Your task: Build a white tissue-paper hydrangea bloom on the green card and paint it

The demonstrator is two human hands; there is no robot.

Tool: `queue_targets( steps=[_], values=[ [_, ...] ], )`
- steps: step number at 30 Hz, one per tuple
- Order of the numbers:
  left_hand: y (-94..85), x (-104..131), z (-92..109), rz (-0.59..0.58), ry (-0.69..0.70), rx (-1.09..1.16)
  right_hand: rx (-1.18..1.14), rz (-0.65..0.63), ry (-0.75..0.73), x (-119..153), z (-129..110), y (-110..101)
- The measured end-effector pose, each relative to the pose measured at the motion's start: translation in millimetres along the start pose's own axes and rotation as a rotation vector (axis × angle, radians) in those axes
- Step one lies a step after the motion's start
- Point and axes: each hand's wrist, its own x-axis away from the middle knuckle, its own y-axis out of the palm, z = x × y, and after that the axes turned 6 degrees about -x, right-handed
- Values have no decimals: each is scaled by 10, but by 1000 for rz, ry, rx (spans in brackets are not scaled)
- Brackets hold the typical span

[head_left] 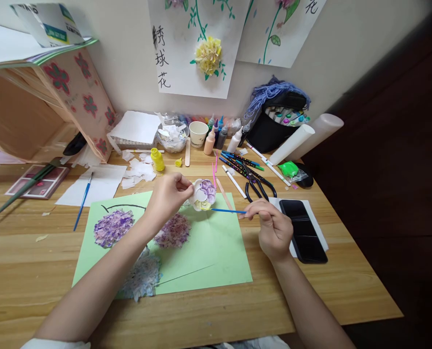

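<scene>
Two bare forearms reach in from the bottom edge over a wooden table [26,271]. On it lies a light green paper sheet [216,252] bearing three crumpled-paper flower clusters: one purple [113,228], one mauve [172,231], one greyish [143,277].

At the sheet's far edge, the left hand [167,196] is closed, thumb and fingertips pinching the rim of a small white paper flower [203,194] tinted purple and yellow, held just above the sheet.

To its right, the right hand [272,228] is curled shut around the handle of a thin blue paintbrush [228,211]. The brush lies almost level, its long axis running left to right, its tip pointing left and touching the flower's lower edge.

Just right of that hand lies a black phone [303,230] on white paper. Behind the hands lie scissors [257,182], markers, a yellow paint bottle [158,159], a paper cup [198,133], a bowl of paper scraps [172,137] and more paint bottles. A second blue brush [83,201] rests on white paper to the left.

On the wall hangs a poster [186,58] with a yellow paper flower and the vertical handwritten characters 绣球花. Print on a box at top left is too small to read.
</scene>
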Motion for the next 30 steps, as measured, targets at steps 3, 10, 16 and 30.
queue_targets(
  steps=[3, 10, 16, 30],
  values=[
    [-3, 3, 2, -5, 1, 11, 16, 48, -12, -5, 1, -4],
    [2, 4, 4, -8, -4, 8, -22, 50, -59, 6, -8, 0],
    [-19, 24, 19, -7, -14, -8, -26, 7, -20, 1, 0, -9],
    [-39, 6, 44, 88, -77, 115, -142, 157, 132, -32, 22, -43]
  ],
)
